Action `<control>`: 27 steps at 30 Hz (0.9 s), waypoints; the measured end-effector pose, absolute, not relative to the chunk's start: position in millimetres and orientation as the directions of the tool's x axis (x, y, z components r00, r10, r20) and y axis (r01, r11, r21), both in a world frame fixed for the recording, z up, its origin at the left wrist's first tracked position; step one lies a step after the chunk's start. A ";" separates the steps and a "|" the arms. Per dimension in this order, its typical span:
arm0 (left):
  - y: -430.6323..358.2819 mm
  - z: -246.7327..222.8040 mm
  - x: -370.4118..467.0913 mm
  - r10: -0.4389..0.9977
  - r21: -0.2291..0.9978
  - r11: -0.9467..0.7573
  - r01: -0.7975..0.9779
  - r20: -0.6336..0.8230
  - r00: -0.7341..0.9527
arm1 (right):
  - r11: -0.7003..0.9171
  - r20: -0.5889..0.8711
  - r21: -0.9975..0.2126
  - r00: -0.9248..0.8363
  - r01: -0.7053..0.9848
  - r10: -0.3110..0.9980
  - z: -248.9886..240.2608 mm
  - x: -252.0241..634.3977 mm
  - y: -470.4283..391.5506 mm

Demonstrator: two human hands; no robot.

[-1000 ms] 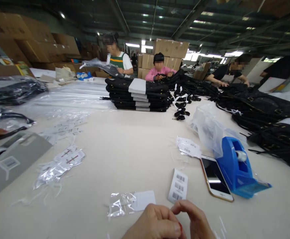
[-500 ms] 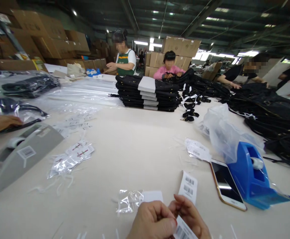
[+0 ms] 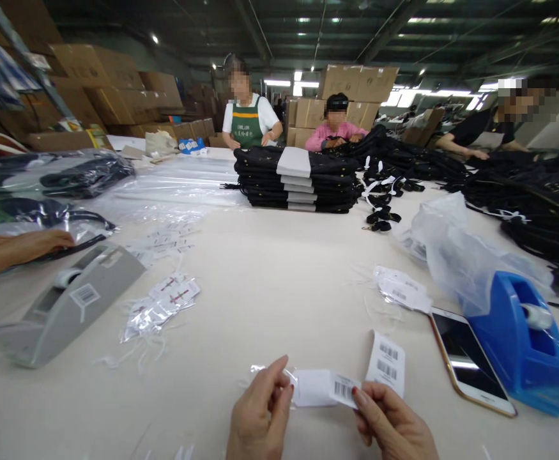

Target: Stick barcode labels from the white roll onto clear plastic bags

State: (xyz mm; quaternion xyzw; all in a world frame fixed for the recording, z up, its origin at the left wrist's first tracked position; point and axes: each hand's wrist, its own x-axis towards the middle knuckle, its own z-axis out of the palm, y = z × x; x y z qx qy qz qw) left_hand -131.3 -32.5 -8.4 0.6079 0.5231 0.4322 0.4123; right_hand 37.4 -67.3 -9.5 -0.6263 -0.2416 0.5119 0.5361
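Note:
My left hand [image 3: 260, 415] pinches the left edge of a white card tag [image 3: 315, 388] that lies low on the table, near its front edge. A clear plastic sleeve [image 3: 264, 370] sticks out beside that hand. My right hand [image 3: 394, 428] holds a small barcode sticker [image 3: 344, 390] against the tag's right end with thumb and forefinger. Just beyond my right hand a white strip of barcode labels [image 3: 387, 362] lies on the pale table [image 3: 279, 275].
A phone [image 3: 471, 361], a blue tape dispenser [image 3: 523, 338] and a crumpled plastic bag [image 3: 456, 249] are at the right. A grey tape dispenser [image 3: 63, 306], bagged tags [image 3: 159, 306] and a co-worker's hand [image 3: 20, 246] are at the left. Stacked black garments [image 3: 298, 179] and several people are at the far side.
My hands have come apart and moved further into view. The white tag that lay ahead of them is now held between them, with the barcode sticker against it.

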 end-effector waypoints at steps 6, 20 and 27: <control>-13.0 -23.2 -150.0 0.594 0.389 -0.804 0.449 0.507 0.624 | -0.355 -0.357 -0.933 0.284 -0.061 0.890 -12.4 32.4 -55.5; -12.0 -32.0 -143.9 0.591 0.312 -0.806 0.503 0.489 0.642 | -0.447 -0.403 -0.843 0.201 0.298 0.893 -13.4 25.6 -44.7; -13.3 -31.3 -144.5 0.581 0.273 -0.810 0.519 0.493 0.648 | -0.430 -0.391 -0.848 0.181 0.309 0.902 -12.7 26.3 -43.0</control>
